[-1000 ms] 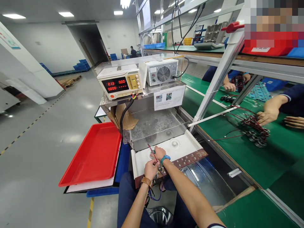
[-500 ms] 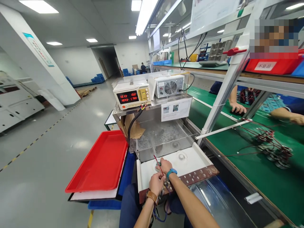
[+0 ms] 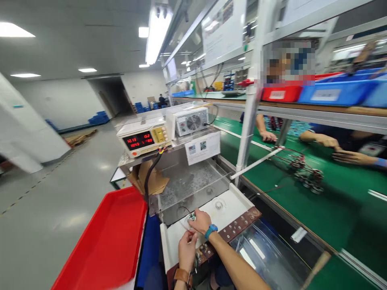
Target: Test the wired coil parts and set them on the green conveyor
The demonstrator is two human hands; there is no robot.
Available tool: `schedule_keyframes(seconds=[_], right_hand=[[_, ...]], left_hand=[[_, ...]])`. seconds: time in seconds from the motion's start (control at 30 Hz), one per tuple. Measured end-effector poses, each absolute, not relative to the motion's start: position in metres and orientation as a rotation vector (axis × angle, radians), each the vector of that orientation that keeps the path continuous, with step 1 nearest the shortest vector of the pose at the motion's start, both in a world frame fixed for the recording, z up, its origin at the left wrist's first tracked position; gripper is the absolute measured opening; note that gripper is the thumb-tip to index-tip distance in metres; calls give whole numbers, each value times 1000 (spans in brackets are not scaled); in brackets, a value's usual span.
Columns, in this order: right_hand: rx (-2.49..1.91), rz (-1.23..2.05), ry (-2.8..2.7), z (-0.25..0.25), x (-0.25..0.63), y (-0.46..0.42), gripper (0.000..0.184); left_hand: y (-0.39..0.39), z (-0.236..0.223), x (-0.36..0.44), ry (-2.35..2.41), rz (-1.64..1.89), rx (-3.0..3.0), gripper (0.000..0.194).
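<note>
My right hand, with a teal band at the wrist, is closed on a small green circuit board over the white tray. A thin dark wire curves off the board. Just below, my left hand, wearing a brown strap, pinches a red wire between thumb and forefinger; its ends are blurred. Along the tray's near edge runs a brown terminal strip with metal studs, close to both hands. Behind the tray, the power supply shows lit red digits.
A red tray stands at the left. A second grey unit with a fan sits on the metal shelf. At the right, a co-worker's hands rest over the green bench, near wired round parts. A white post rises nearby.
The supply's display went from 2.13 and 0.00 to 12.13 and 1.52. The view has swung about. My left hand has come away from the studs, and the red wire no longer stands up between my hands.
</note>
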State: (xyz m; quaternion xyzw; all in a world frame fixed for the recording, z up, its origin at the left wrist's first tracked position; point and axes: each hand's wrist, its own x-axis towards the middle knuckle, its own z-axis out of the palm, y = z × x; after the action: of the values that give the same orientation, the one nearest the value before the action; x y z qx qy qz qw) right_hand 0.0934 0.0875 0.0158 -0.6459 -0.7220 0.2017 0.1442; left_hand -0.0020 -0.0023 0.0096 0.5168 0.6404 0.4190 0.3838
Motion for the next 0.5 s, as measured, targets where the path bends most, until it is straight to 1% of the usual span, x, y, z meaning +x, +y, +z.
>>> schedule_keyframes(seconds=[0.1,0.2,0.3,0.37,0.43,0.5], right_hand=[[-1965,512,-1809,43,137,82,32],[-2149,405,-1520,70,210,72,34],[-2299,278,-1230,92,298,58,36],[-2367,204,-1046,102,358,52,37],[-2427,170,-877,106,416,50,41],[-2465,168,-744,105,467,53,45]], left_hand=[[11,23,10,1572,1279,1100,51],[30,64,44,1393,1296,1011,61],[43,117,83,1114,1298,1104,64],[46,138,99,1031,1296,1212,62],[46,140,104,1073,1253,1279,59],[45,121,99,1189,1169,1302,57]])
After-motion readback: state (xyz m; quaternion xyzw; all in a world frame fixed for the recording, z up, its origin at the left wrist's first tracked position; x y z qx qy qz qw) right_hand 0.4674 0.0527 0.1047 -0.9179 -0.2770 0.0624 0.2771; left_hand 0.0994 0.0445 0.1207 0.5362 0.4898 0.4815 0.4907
